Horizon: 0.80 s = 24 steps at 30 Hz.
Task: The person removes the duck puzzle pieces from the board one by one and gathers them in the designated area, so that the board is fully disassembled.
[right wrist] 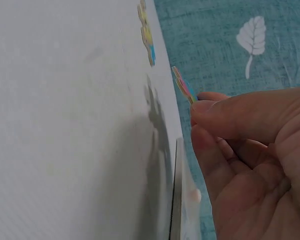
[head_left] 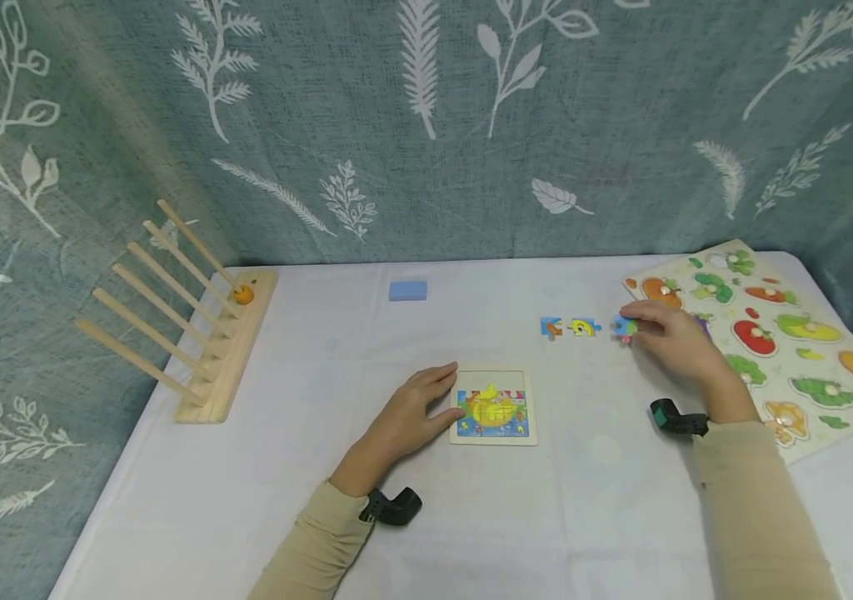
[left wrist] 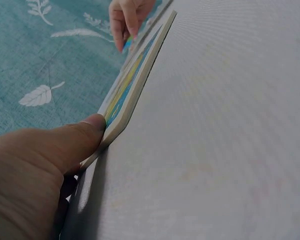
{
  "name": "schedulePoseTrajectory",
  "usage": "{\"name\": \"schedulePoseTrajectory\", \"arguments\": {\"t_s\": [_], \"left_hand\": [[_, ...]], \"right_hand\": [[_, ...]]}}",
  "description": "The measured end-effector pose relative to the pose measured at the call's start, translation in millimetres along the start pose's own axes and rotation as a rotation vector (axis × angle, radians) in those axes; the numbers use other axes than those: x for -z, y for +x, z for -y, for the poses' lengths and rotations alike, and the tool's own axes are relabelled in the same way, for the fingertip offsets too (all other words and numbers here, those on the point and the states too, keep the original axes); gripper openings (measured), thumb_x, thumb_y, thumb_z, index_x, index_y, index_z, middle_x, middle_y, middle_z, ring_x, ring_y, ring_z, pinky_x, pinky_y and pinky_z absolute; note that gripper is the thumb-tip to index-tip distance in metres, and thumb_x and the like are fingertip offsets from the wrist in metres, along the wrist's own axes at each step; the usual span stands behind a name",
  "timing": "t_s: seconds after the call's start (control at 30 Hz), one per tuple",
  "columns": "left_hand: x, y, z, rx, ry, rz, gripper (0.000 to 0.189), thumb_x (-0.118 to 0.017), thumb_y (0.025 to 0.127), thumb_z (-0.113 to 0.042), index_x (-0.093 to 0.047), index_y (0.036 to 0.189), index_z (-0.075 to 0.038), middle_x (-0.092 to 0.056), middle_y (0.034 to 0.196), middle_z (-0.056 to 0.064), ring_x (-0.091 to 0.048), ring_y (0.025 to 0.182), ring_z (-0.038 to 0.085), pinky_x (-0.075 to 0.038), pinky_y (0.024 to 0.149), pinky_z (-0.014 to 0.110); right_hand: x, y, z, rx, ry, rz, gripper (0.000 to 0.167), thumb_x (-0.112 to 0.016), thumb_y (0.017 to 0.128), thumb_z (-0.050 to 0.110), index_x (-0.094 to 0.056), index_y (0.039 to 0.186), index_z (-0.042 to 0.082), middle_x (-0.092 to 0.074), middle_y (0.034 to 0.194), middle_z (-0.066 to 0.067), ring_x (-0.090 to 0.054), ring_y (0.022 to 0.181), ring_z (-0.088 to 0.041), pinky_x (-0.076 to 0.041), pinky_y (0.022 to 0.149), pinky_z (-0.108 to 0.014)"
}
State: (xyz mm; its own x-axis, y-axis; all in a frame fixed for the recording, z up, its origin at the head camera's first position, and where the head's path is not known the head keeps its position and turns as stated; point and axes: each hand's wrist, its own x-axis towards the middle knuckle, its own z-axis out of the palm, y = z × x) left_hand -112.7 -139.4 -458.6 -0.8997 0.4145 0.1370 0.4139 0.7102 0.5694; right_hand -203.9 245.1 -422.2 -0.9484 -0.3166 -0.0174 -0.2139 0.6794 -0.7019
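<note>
My left hand (head_left: pixel 411 415) holds the left side of a small square jigsaw puzzle tray (head_left: pixel 534 417), thumb on the rim and fingertips at the upper left corner. Its lower part is filled with pieces showing a yellow picture on blue; a pale strip of bare board runs along the top. In the left wrist view the thumb lies over the edge of the puzzle tray (left wrist: pixel 140 95). Between thumb and fingertips, my right hand (head_left: pixel 670 337) pinches a blue, green and pink puzzle piece (right wrist: pixel 184 86), raised off the cloth. Two loose puzzle pieces (head_left: pixel 584 327) lie left of it.
A large board of knobbed vegetable pieces (head_left: pixel 756 383) lies at the right, partly under my right forearm. On the left stands a wooden rack (head_left: pixel 239 367) with slanting pegs and an orange bead. A blue block (head_left: pixel 407 291) sits near the back edge, before the leaf-patterned curtain.
</note>
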Motion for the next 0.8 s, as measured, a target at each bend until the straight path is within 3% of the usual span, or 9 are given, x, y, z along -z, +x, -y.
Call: {"name": "schedulePoseTrajectory", "arguments": {"t_s": [0.57, 0.8], "left_hand": [[0.3, -2.3, -1.5, -0.012, -0.012, -0.005, 0.06, -0.069, 0.087, -0.029, -0.05, 0.134, 0.003, -0.047, 0.144, 0.009, -0.043, 0.133, 0.028, -0.038, 0.11, 0.041], [1.1, -1.7, -0.5, -0.021, -0.006, -0.013, 0.06, -0.07, 0.087, -0.029, -0.05, 0.134, 0.003, -0.047, 0.143, 0.01, -0.044, 0.133, 0.027, -0.038, 0.111, 0.04]], "right_hand": [[-2, 12.6, -3, 0.026, -0.039, 0.058, 0.035, -0.054, 0.092, -0.003, -0.054, 0.126, -0.008, -0.047, 0.136, -0.029, -0.039, 0.13, -0.044, -0.035, 0.106, -0.058], [-4, 18.5, -4, 0.008, -0.121, 0.083, 0.035, -0.052, 0.093, -0.002, -0.054, 0.127, -0.008, -0.045, 0.137, -0.028, -0.037, 0.131, -0.043, -0.032, 0.109, -0.058]]}}
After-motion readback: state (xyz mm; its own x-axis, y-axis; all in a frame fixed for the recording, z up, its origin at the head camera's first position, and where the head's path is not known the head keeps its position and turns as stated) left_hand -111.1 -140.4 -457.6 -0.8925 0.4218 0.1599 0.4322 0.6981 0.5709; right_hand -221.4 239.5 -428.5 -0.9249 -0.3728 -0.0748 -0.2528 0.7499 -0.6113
